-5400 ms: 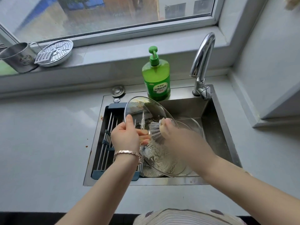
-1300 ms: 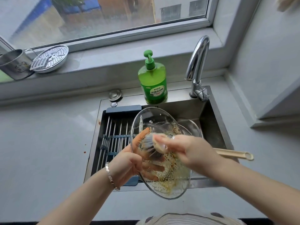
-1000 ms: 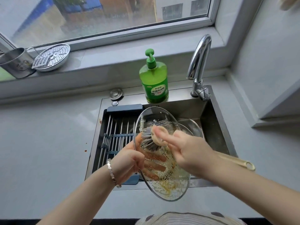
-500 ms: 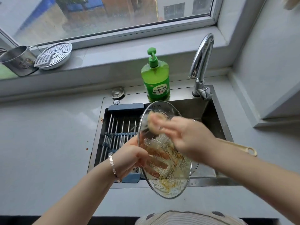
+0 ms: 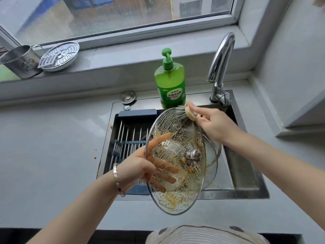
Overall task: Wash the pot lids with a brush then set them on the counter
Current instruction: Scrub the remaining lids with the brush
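Note:
A round glass pot lid [image 5: 177, 196] with a metal rim, smeared with orange grease and suds, stands tilted above the sink's front edge. My left hand [image 5: 135, 168] grips its left rim, fingers showing through the glass behind it. A metal knob fitting [image 5: 192, 155] shows at its centre. My right hand [image 5: 213, 125] holds a cream-handled brush [image 5: 184, 116] with grey bristles pressed on the lid's top edge. A second glass lid [image 5: 213, 152] lies in the sink behind it, mostly hidden.
A steel sink [image 5: 246, 175] holds a blue drying rack [image 5: 128, 138] on its left. Green dish soap bottle [image 5: 169, 81] and tap [image 5: 219, 67] stand at the back. A metal cup [image 5: 19, 62] and steamer plate [image 5: 59, 56] sit on the windowsill. Grey counter [image 5: 49, 147] spreads left.
The brush has moved from the lid's middle up to its top edge. My left hand has turned the lid and kept hold of its left rim.

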Tool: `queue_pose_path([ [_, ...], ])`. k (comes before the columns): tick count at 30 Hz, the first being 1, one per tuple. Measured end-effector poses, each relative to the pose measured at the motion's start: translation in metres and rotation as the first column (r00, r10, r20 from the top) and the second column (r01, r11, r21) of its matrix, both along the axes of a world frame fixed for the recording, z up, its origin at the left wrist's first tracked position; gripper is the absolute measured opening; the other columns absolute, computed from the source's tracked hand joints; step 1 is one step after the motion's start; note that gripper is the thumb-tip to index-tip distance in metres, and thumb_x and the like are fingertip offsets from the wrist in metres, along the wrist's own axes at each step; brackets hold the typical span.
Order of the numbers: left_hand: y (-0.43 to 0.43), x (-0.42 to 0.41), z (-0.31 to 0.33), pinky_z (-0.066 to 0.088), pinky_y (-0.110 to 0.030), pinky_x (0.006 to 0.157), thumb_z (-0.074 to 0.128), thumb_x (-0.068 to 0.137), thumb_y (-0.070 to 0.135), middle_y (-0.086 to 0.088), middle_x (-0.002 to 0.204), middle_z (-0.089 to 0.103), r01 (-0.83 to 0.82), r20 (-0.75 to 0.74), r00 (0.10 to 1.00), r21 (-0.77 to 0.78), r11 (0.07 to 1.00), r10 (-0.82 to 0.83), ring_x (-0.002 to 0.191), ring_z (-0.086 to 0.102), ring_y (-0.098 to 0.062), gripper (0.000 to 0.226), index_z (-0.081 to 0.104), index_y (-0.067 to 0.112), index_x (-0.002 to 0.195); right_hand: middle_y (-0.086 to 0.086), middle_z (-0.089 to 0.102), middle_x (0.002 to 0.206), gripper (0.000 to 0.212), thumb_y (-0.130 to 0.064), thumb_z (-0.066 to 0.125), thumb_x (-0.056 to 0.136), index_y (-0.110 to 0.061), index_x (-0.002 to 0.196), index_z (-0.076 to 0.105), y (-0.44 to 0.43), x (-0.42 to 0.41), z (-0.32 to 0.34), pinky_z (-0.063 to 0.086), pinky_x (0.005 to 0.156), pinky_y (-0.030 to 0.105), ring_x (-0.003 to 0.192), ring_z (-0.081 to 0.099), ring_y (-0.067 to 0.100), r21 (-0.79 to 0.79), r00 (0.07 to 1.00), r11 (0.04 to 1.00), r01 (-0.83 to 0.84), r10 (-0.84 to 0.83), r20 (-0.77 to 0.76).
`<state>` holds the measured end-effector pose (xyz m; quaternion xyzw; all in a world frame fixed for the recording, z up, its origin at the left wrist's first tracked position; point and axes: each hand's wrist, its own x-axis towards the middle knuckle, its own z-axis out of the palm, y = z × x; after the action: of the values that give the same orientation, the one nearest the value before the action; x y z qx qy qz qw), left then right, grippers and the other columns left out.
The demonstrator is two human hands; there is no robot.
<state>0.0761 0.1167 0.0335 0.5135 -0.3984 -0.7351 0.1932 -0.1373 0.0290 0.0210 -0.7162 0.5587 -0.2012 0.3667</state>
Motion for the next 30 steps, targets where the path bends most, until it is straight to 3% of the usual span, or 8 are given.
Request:
queue_pose_path([
  [4,0.001,0.001,-0.006,0.058,-0.044,0.060,0.037,0.051,-0.014,-0.026,0.102,0.067,-0.018,-0.016,1.000,0.024,1.000,0.018,0.092,0.065,-0.045,0.097,0.035,0.037,0.133,-0.017,0.055,0.128,0.045,-0.022,0.046,0.096,-0.057,0.124,0.036,0.035,0.012,-0.006,0.054,0.073,0.025,0.080,0.064,0.004,-0.061,0.951,0.968,-0.242,0.249,0.181],
  [8,0.002,-0.001,-0.005,0.058,-0.044,0.060,0.036,0.052,-0.014,-0.029,0.103,0.066,-0.015,-0.055,0.998,0.017,1.000,0.016,0.094,0.064,-0.047,0.095,0.040,0.043,0.129,-0.015,0.050,0.060,0.041,-0.024,0.043,0.098,-0.042,0.135,0.041,-0.003,-0.016,-0.029,0.030,0.053,0.023,0.052,0.039,0.007,0.092,0.992,0.991,0.099,-0.106,0.075],
  [10,0.000,-0.002,-0.005,0.058,-0.043,0.060,0.037,0.052,-0.014,-0.028,0.104,0.066,-0.019,-0.062,0.998,0.019,1.000,0.020,0.094,0.063,-0.047,0.096,0.039,0.043,0.129,-0.014,0.059,0.069,0.043,-0.022,0.044,0.097,-0.049,0.131,0.041,0.008,-0.015,-0.030,0.039,0.058,0.020,0.058,0.050,0.001,0.072,0.992,0.996,0.050,-0.058,0.111],
  [13,-0.002,0.000,-0.007,0.057,-0.043,0.060,0.038,0.052,-0.014,-0.027,0.105,0.066,-0.035,-0.058,0.998,0.016,0.999,0.036,0.094,0.064,-0.047,0.095,0.039,0.043,0.127,-0.023,0.059,0.119,0.047,-0.019,0.047,0.096,-0.060,0.119,0.041,0.032,-0.007,-0.026,0.049,0.092,0.035,0.098,0.064,0.013,0.049,0.954,0.989,-0.141,0.122,0.274],
  [17,0.001,0.001,-0.003,0.058,-0.044,0.061,0.037,0.051,-0.015,-0.029,0.106,0.065,-0.030,-0.094,0.995,0.026,0.999,0.032,0.094,0.063,-0.048,0.097,0.040,0.042,0.129,-0.015,0.038,0.045,0.042,-0.023,0.049,0.096,-0.040,0.134,0.044,0.002,-0.035,-0.052,0.026,0.053,0.025,0.045,0.026,0.006,0.156,0.986,0.980,0.124,-0.140,0.094],
  [22,-0.005,0.000,-0.004,0.058,-0.042,0.060,0.036,0.050,-0.016,-0.027,0.104,0.066,-0.088,-0.097,0.991,0.006,0.996,0.088,0.092,0.065,-0.045,0.097,0.041,0.041,0.129,-0.035,0.062,0.096,0.038,-0.031,0.052,0.094,-0.056,0.122,0.044,0.036,-0.018,-0.041,0.041,0.081,0.018,0.082,0.056,-0.011,0.111,0.952,0.987,-0.115,0.078,0.295],
  [25,-0.003,-0.003,-0.006,0.059,-0.042,0.059,0.035,0.050,-0.017,-0.030,0.107,0.064,-0.100,-0.128,0.987,0.010,0.995,0.100,0.093,0.064,-0.047,0.098,0.040,0.040,0.130,-0.022,0.039,0.040,0.041,-0.024,0.050,0.095,-0.043,0.132,0.044,0.017,-0.030,-0.052,0.028,0.058,0.023,0.042,0.034,0.001,0.175,0.973,0.982,0.068,-0.104,0.205],
  [30,-0.004,-0.001,-0.005,0.058,-0.045,0.062,0.035,0.050,-0.017,-0.029,0.107,0.065,-0.137,-0.155,0.978,0.004,0.991,0.136,0.093,0.064,-0.047,0.097,0.040,0.040,0.129,-0.027,0.041,0.051,0.042,-0.018,0.050,0.096,-0.043,0.129,0.041,0.030,-0.022,-0.042,0.035,0.065,0.009,0.050,0.042,-0.006,0.156,0.953,0.988,-0.002,-0.045,0.298],
])
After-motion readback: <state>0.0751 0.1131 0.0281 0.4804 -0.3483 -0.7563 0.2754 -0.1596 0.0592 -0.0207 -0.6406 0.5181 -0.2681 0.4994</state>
